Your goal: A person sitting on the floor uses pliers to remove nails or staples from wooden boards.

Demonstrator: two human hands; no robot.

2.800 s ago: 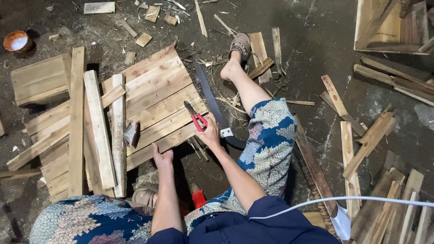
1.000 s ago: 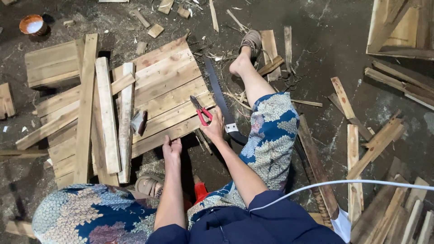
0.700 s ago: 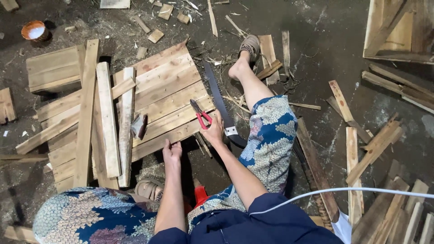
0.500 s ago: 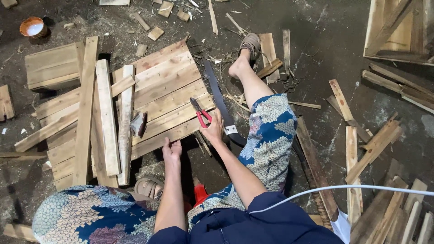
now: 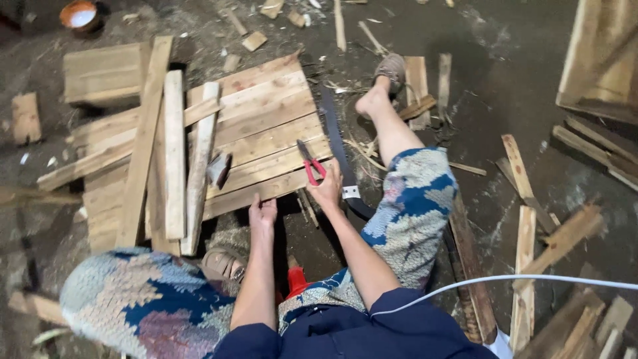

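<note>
I sit on the ground with a slatted wooden panel [image 5: 259, 126] in front of me. My left hand [image 5: 263, 213] grips the panel's near edge. My right hand [image 5: 327, 189] rests on the near right corner of the panel, fingers around the red handles of a pair of pliers [image 5: 310, 163] lying on the boards. A long black hand saw [image 5: 339, 149] lies on the floor along the panel's right edge, its handle just right of my right hand. A hatchet [image 5: 219, 169] sits on the boards to the left.
Loose planks [image 5: 174, 153] lie stacked across the panel's left side. My right leg [image 5: 399, 139] stretches out past the saw. Wood offcuts [image 5: 525, 219] litter the floor at right, a small orange bowl [image 5: 78, 13] sits far left, and a white cable [image 5: 505, 279] crosses bottom right.
My left hand moved from flat on the floor up to grip the panel's near edge. The view shifted so everything sits further right. My right hand stays on the pliers.
</note>
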